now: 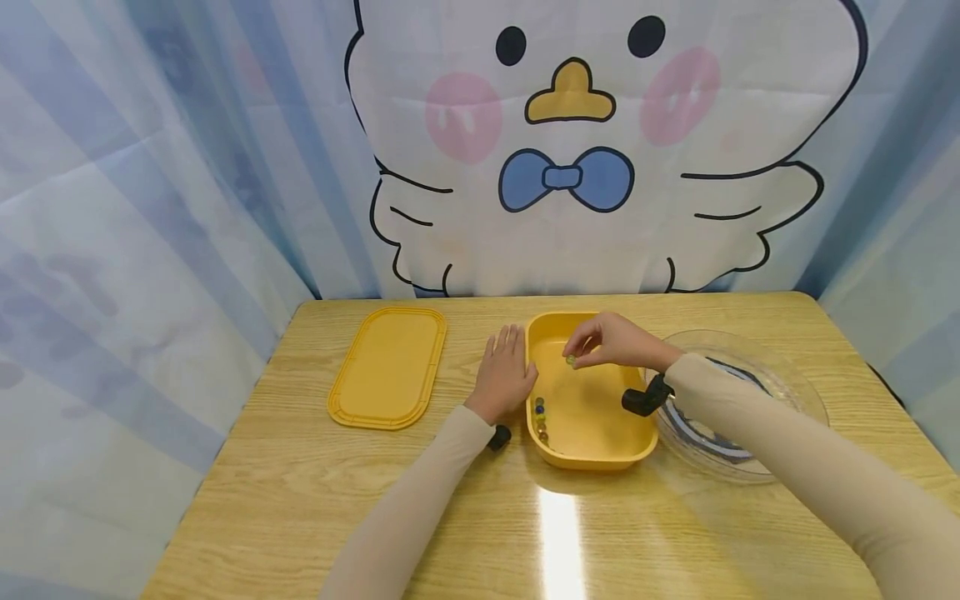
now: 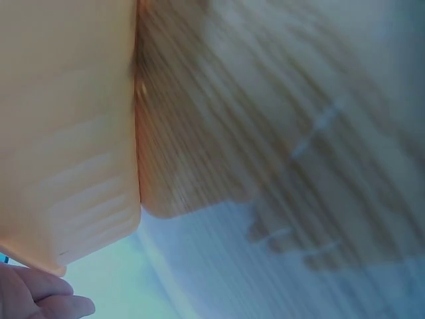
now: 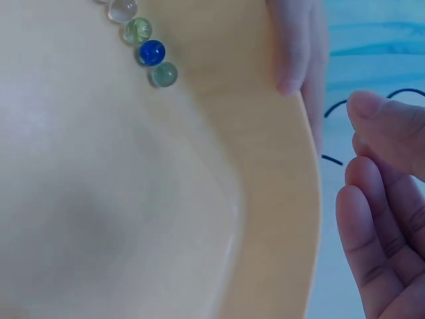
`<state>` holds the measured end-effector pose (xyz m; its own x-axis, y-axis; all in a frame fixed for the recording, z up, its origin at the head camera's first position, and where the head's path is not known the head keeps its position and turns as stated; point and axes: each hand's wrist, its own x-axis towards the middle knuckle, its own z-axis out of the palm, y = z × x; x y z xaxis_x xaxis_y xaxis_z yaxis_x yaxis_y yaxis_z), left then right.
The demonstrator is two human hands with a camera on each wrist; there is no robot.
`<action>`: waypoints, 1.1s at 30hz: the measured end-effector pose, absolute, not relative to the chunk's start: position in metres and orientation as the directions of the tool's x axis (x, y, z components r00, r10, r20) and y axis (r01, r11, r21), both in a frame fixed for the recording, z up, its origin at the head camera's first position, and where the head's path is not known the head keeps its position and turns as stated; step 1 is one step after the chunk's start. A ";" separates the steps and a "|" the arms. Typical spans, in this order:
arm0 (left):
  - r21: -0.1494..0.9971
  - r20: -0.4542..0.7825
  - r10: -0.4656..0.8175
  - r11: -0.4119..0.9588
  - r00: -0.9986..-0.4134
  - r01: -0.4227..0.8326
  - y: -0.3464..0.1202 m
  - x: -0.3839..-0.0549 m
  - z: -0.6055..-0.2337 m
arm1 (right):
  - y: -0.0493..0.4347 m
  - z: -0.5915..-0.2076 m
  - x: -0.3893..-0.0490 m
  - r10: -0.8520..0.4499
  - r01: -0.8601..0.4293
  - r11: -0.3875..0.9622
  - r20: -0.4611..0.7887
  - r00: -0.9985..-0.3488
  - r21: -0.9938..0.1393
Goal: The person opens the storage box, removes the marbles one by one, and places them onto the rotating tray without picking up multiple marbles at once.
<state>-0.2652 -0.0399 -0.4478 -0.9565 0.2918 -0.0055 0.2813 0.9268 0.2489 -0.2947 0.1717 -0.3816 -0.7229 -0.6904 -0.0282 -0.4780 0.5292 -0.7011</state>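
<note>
A row of several glass marbles (image 1: 540, 408) lies along the left wall of a yellow plastic bin (image 1: 592, 433). In the right wrist view, clear, green and blue marbles (image 3: 152, 52) show side by side. Over the bin, my right hand (image 1: 615, 340) pinches a yellow-green marble (image 1: 571, 361) between thumb and fingertips; that marble is hidden in the right wrist view. My left hand (image 1: 504, 375) rests at the bin's left side with fingers straight, its thumb over the rim. The left wrist view catches the bin's outer wall (image 2: 73, 146) and some fingertips (image 2: 66, 306).
A flat yellow lid (image 1: 390, 367) lies on the wooden table (image 1: 277, 500) to the left. Right of the bin, partly under my right forearm, is a round clear plastic dish (image 1: 795, 392). A curtain with a cartoon bird (image 1: 570, 242) hangs behind the table.
</note>
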 end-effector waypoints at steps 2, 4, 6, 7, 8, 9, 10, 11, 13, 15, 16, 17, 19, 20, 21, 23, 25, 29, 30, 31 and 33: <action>0.252 0.000 0.296 0.924 -0.955 0.286 -0.041 -0.265 -0.448 | 0.179 -0.379 -0.293 -0.681 -0.478 0.531 -0.016 -0.733 -0.700; 0.258 0.002 0.301 0.921 -0.953 0.292 -0.042 -0.265 -0.448 | 0.188 -0.376 -0.292 -0.664 -0.467 0.538 -0.012 -0.747 -0.702; 0.269 0.006 0.306 0.916 -0.952 0.296 -0.043 -0.265 -0.448 | 0.197 -0.373 -0.291 -0.642 -0.446 0.548 -0.013 -0.767 -0.707; 0.275 0.006 0.307 0.914 -0.952 0.297 -0.043 -0.265 -0.448 | 0.202 -0.372 -0.290 -0.631 -0.436 0.552 -0.014 -0.776 -0.711; 0.277 0.008 0.309 0.913 -0.951 0.299 -0.043 -0.265 -0.448 | 0.206 -0.370 -0.290 -0.619 -0.426 0.559 -0.016 -0.785 -0.712; 0.281 0.009 0.310 0.912 -0.951 0.300 -0.044 -0.265 -0.448 | 0.211 -0.369 -0.289 -0.609 -0.418 0.563 -0.015 -0.793 -0.713; 0.286 0.010 0.311 0.910 -0.950 0.301 -0.044 -0.265 -0.448 | 0.217 -0.368 -0.288 -0.599 -0.410 0.565 -0.014 -0.801 -0.716; 0.289 0.011 0.312 0.909 -0.950 0.302 -0.044 -0.265 -0.447 | 0.222 -0.367 -0.287 -0.589 -0.404 0.572 -0.014 -0.808 -0.714; 0.293 0.012 0.315 0.906 -0.949 0.305 -0.044 -0.265 -0.447 | 0.233 -0.365 -0.285 -0.567 -0.392 0.587 -0.014 -0.824 -0.708; 0.295 0.013 0.318 0.905 -0.948 0.308 -0.044 -0.265 -0.447 | 0.244 -0.365 -0.283 -0.545 -0.381 0.605 -0.015 -0.838 -0.699; 0.295 0.014 0.319 0.904 -0.948 0.309 -0.044 -0.265 -0.447 | 0.249 -0.365 -0.282 -0.529 -0.369 0.617 -0.020 -0.848 -0.695; 0.295 0.017 0.320 0.903 -0.947 0.311 -0.043 -0.265 -0.447 | 0.255 -0.366 -0.281 -0.512 -0.357 0.635 -0.028 -0.858 -0.686; 0.293 0.021 0.321 0.903 -0.947 0.313 -0.043 -0.265 -0.447 | 0.267 -0.368 -0.278 -0.482 -0.331 0.658 -0.040 -0.875 -0.676; 0.293 0.024 0.322 0.903 -0.947 0.314 -0.043 -0.264 -0.447 | 0.272 -0.369 -0.278 -0.469 -0.323 0.669 -0.043 -0.882 -0.669; 0.293 0.025 0.322 0.903 -0.946 0.315 -0.043 -0.264 -0.447 | 0.278 -0.371 -0.276 -0.456 -0.310 0.678 -0.051 -0.888 -0.666; 0.292 0.026 0.323 0.903 -0.946 0.316 -0.043 -0.264 -0.447 | 0.289 -0.375 -0.275 -0.434 -0.288 0.691 -0.062 -0.899 -0.663; 0.294 0.027 0.323 0.902 -0.946 0.317 -0.043 -0.264 -0.448 | 0.300 -0.380 -0.273 -0.419 -0.273 0.696 -0.067 -0.905 -0.664; 0.297 0.028 0.324 0.900 -0.945 0.318 -0.043 -0.264 -0.449 | 0.318 -0.391 -0.270 -0.397 -0.249 0.707 -0.081 -0.914 -0.662; 0.299 0.029 0.325 0.900 -0.945 0.318 -0.043 -0.264 -0.449 | 0.322 -0.393 -0.270 -0.394 -0.246 0.710 -0.082 -0.915 -0.660; 0.298 0.030 0.325 0.900 -0.945 0.319 -0.043 -0.264 -0.449 | 0.325 -0.395 -0.269 -0.391 -0.245 0.714 -0.083 -0.917 -0.656; 0.296 0.033 0.325 0.900 -0.945 0.320 -0.043 -0.264 -0.450 | 0.330 -0.398 -0.269 -0.384 -0.242 0.717 -0.081 -0.920 -0.654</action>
